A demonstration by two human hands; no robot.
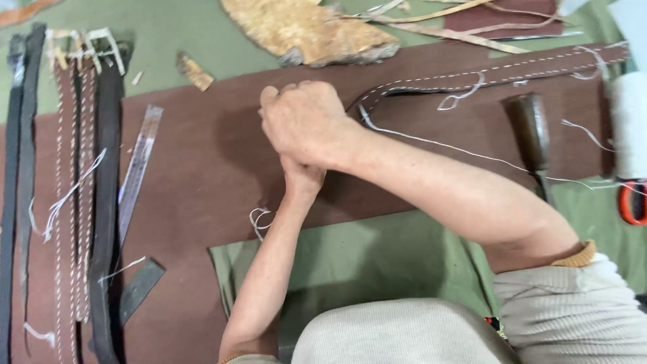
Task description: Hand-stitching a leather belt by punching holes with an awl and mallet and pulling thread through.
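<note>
While both forearms cross low over the green cloth-covered table (377, 263), the left hand (301, 180) lies mostly hidden beneath the right hand (306, 121), so whether its fingers are open or closed cannot be told. That right hand is curled into a tight fist, fingers folded in and knuckles up, pressing down over the left one on the large flat sheet of dark brown leather (202, 168). Just below the wrists a small loop of white thread (259, 221) lies at the sheet's edge. Right of the fist, a long white thread (438, 143) trails away from a brown leather strap with white stitching (485, 75), whose curved end sits close beside the knuckles. Further right rests a dark wooden-handled tool (532, 135), then a white spool of thread (630, 125) and red-handled scissors (633, 201) at the edge. Left of the fingers lies a thin metal ruler (138, 165), and beyond it a row of dark and stitched leather belts with metal buckles (74, 189). Beyond the fist, at the far edge, sits a ragged tan piece of rough hide (303, 30). No containers or labelled packages show.
</note>
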